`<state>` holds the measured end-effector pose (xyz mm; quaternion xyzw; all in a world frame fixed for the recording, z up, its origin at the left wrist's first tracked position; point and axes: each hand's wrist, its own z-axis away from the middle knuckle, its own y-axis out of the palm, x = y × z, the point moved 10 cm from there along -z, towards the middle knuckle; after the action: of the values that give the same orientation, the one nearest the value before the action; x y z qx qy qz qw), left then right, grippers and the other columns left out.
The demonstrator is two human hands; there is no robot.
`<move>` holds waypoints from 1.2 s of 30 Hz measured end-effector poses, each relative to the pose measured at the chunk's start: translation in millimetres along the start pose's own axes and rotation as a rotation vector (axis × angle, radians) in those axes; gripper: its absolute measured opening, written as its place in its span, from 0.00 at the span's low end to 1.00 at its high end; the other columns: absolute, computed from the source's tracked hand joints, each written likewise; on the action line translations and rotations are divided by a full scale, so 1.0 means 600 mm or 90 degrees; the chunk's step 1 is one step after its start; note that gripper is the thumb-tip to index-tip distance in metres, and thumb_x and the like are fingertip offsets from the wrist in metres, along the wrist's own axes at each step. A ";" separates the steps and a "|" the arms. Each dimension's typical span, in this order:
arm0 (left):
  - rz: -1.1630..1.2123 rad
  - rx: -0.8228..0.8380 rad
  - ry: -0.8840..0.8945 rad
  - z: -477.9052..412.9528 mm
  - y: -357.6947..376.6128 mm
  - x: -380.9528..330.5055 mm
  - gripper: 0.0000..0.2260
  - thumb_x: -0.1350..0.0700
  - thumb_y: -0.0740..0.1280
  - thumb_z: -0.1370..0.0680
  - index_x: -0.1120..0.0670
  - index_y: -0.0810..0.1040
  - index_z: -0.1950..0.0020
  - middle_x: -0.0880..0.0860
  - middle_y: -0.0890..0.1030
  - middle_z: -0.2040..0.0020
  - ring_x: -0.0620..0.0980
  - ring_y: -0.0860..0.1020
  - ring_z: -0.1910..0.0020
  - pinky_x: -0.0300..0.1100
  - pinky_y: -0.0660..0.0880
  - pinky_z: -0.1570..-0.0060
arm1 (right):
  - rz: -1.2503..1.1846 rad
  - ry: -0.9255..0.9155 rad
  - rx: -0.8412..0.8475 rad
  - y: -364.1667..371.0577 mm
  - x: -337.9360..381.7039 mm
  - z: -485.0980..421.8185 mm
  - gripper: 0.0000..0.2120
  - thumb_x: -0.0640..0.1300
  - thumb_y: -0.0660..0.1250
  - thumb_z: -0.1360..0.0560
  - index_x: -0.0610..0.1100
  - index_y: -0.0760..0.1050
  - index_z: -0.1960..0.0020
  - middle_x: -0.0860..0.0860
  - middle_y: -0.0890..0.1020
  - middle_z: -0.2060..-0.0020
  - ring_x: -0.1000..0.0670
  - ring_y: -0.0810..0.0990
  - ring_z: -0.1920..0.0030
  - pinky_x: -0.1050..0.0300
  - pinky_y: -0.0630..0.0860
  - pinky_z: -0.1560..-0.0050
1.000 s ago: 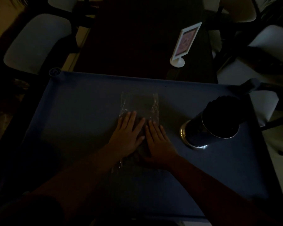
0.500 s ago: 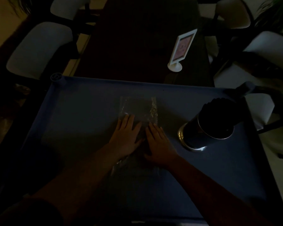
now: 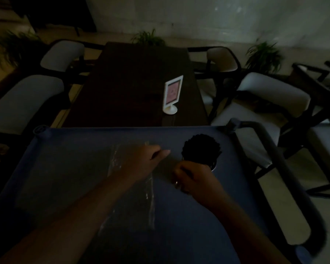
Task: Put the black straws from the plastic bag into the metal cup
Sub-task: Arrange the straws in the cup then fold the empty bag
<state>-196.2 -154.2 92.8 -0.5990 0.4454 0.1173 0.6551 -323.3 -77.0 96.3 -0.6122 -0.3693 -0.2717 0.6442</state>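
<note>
The scene is very dark. A clear plastic bag (image 3: 139,202) lies flat on the blue tray surface (image 3: 65,178), running from near me to the middle. My left hand (image 3: 141,161) rests over the bag's far end, fingers pinched together at the film. A bunch of black straws (image 3: 201,149) stands in the metal cup (image 3: 214,167), of which only a sliver of rim shows at the right. My right hand (image 3: 191,176) is curled into a fist just in front of the cup. I cannot make out anything inside it.
A dark pipe handle (image 3: 274,159) frames the tray's right side. Beyond the tray is a dark table (image 3: 133,82) with a white sign holder (image 3: 172,95). Pale-cushioned chairs (image 3: 271,96) stand on both sides, with plants along the far wall.
Both hands lay flat, fingers spread, on the bag. Now the left has curled at the bag's far end and the right has closed and moved right toward the cup. My view has tilted up.
</note>
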 end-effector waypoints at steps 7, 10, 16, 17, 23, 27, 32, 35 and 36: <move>0.195 -0.020 -0.051 -0.027 0.057 -0.038 0.34 0.44 0.75 0.30 0.48 0.65 0.29 0.46 0.72 0.36 0.43 0.74 0.41 0.43 0.76 0.46 | -0.232 0.024 -0.267 -0.183 -0.078 0.044 0.15 0.37 0.65 0.21 0.48 0.75 0.65 0.46 0.79 0.74 0.52 0.78 0.74 0.61 0.74 0.72; 0.247 0.052 -0.118 -0.031 0.107 -0.023 0.45 0.44 0.77 0.32 0.44 0.55 0.23 0.43 0.65 0.31 0.43 0.66 0.33 0.47 0.71 0.38 | -0.145 0.062 -0.263 -0.194 -0.124 0.038 0.13 0.40 0.70 0.24 0.49 0.72 0.66 0.45 0.79 0.73 0.53 0.77 0.72 0.56 0.74 0.70; 0.340 0.081 -0.214 -0.035 0.167 -0.002 0.37 0.56 0.78 0.31 0.48 0.63 0.27 0.47 0.74 0.34 0.48 0.72 0.33 0.46 0.71 0.34 | -0.171 0.139 -0.059 -0.119 -0.192 -0.021 0.36 0.47 0.79 0.33 0.49 0.64 0.31 0.50 0.72 0.36 0.52 0.73 0.37 0.49 0.77 0.40; 0.356 0.070 -0.225 -0.038 0.168 0.001 0.33 0.58 0.78 0.31 0.48 0.67 0.30 0.48 0.77 0.36 0.48 0.75 0.35 0.46 0.73 0.35 | -0.199 0.127 -0.038 -0.109 -0.192 -0.033 0.40 0.45 0.78 0.33 0.46 0.61 0.28 0.52 0.71 0.34 0.54 0.72 0.35 0.54 0.76 0.38; 0.375 0.030 -0.235 -0.056 0.172 0.007 0.24 0.68 0.76 0.32 0.43 0.77 0.47 0.42 0.82 0.51 0.36 0.80 0.53 0.30 0.77 0.56 | -0.307 0.107 0.008 -0.084 -0.195 -0.073 0.18 0.36 0.76 0.30 0.46 0.79 0.42 0.52 0.85 0.47 0.53 0.83 0.46 0.65 0.78 0.51; 0.347 0.014 -0.209 -0.069 0.167 0.010 0.22 0.69 0.75 0.31 0.47 0.76 0.46 0.46 0.81 0.48 0.39 0.80 0.50 0.31 0.76 0.51 | -0.298 0.106 -0.035 -0.092 -0.198 -0.079 0.21 0.39 0.77 0.31 0.41 0.78 0.40 0.46 0.84 0.45 0.48 0.82 0.42 0.49 0.78 0.40; 0.307 0.035 -0.185 -0.081 0.153 0.006 0.21 0.67 0.76 0.31 0.52 0.76 0.42 0.46 0.81 0.50 0.44 0.80 0.49 0.26 0.75 0.54 | -0.225 0.114 -0.028 -0.095 -0.196 -0.085 0.22 0.43 0.78 0.32 0.42 0.78 0.40 0.47 0.84 0.45 0.50 0.82 0.44 0.48 0.79 0.41; 0.309 0.077 -0.171 -0.089 0.149 -0.004 0.26 0.66 0.76 0.31 0.45 0.72 0.41 0.39 0.79 0.49 0.33 0.77 0.51 0.22 0.73 0.57 | -0.201 0.105 -0.037 -0.101 -0.187 -0.091 0.18 0.44 0.78 0.33 0.47 0.81 0.44 0.51 0.85 0.50 0.56 0.83 0.48 0.57 0.80 0.46; 0.311 0.094 -0.170 -0.092 0.149 -0.006 0.27 0.66 0.76 0.31 0.42 0.71 0.41 0.39 0.78 0.48 0.32 0.76 0.50 0.25 0.74 0.55 | -0.191 0.099 -0.039 -0.102 -0.182 -0.093 0.17 0.44 0.78 0.32 0.49 0.81 0.44 0.52 0.86 0.51 0.58 0.83 0.49 0.60 0.79 0.49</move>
<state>-284.1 -178.8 41.2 -0.4039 0.4936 0.3166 0.7021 -427.7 -149.7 45.3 -0.5466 -0.3972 -0.4224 0.6042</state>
